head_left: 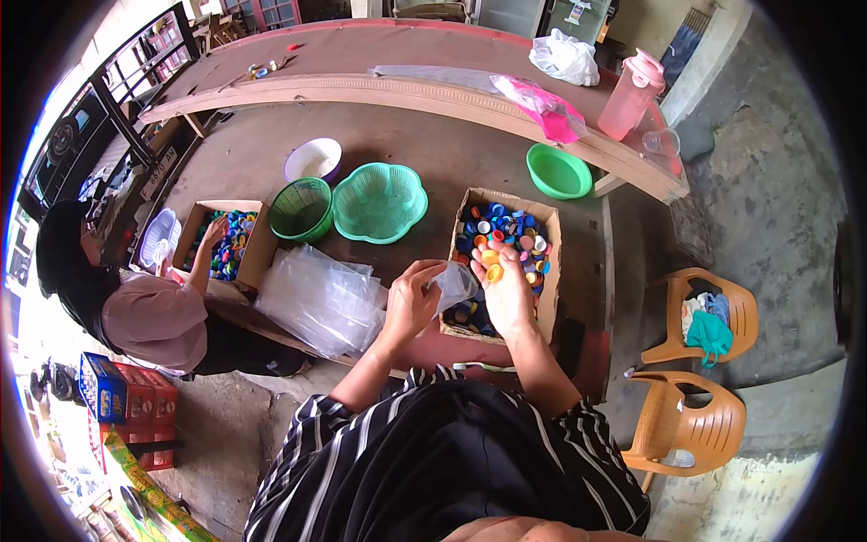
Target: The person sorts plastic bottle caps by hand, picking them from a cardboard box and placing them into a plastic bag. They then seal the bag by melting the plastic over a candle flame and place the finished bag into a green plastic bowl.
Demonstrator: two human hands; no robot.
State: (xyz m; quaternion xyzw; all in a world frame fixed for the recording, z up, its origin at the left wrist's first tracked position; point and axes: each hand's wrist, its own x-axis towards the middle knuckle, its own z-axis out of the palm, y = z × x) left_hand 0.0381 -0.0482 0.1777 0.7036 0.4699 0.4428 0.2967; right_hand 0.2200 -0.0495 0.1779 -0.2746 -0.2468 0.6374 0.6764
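My left hand (413, 300) pinches a small clear plastic bag (457, 284) near the left side of a cardboard box. My right hand (509, 300) is palm up over that box, with a few yellow bottle caps (493, 272) resting on the palm and fingers. Many loose bottle caps (502, 218) in blue, red, white and other colours fill the cardboard box (554, 268) below. To the left of my left hand lies a stack of clear plastic bags (321, 298).
A person (149, 312) at the left reaches into another cardboard box (255, 262) of caps. Behind stand a dark green basket (302, 210), a light green basket (379, 203), a white bowl (313, 160) and a green basin (559, 172). Orange chairs (691, 425) stand at the right.
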